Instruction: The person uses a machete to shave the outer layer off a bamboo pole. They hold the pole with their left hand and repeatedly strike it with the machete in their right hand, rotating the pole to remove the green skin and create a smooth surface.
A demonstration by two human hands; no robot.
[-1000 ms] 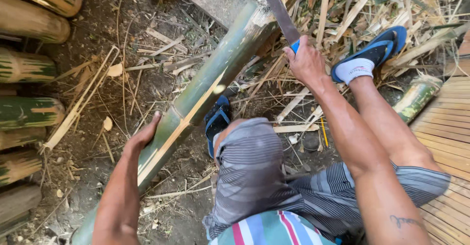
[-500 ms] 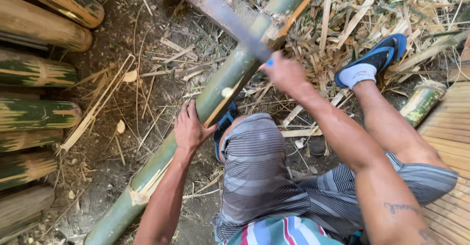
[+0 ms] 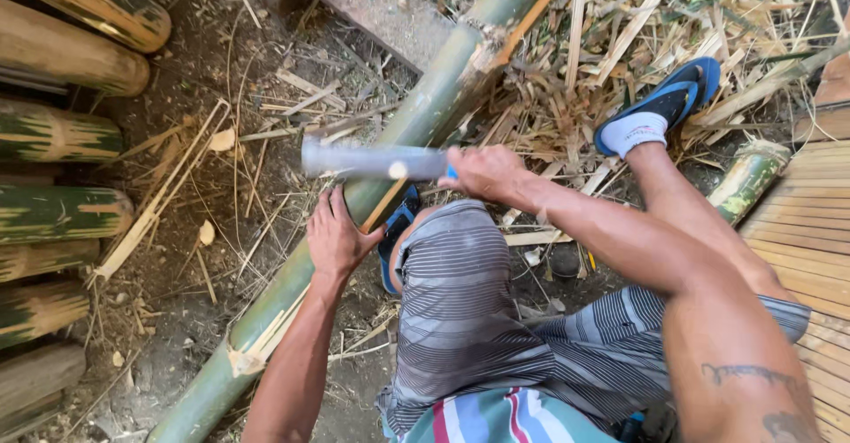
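Along the left edge lie stacked bamboo sections point(image 3: 62, 133), cut ends facing in, with dry slivers scattered over the dirt beside them. A long green bamboo pole point(image 3: 416, 120) runs diagonally from lower left to upper right, its skin partly shaved off. The left hand point(image 3: 339, 235) rests on the pole, fingers spread and open, pressing it down. Just above, the right hand point(image 3: 485, 170) is closed around the handle of a broad machete point(image 3: 372, 161), whose blurred blade lies flat across the pole. Further right, a blue sandal point(image 3: 664, 102) sits among bamboo shavings point(image 3: 567, 98), beside a slatted bamboo mat point(image 3: 810, 222).
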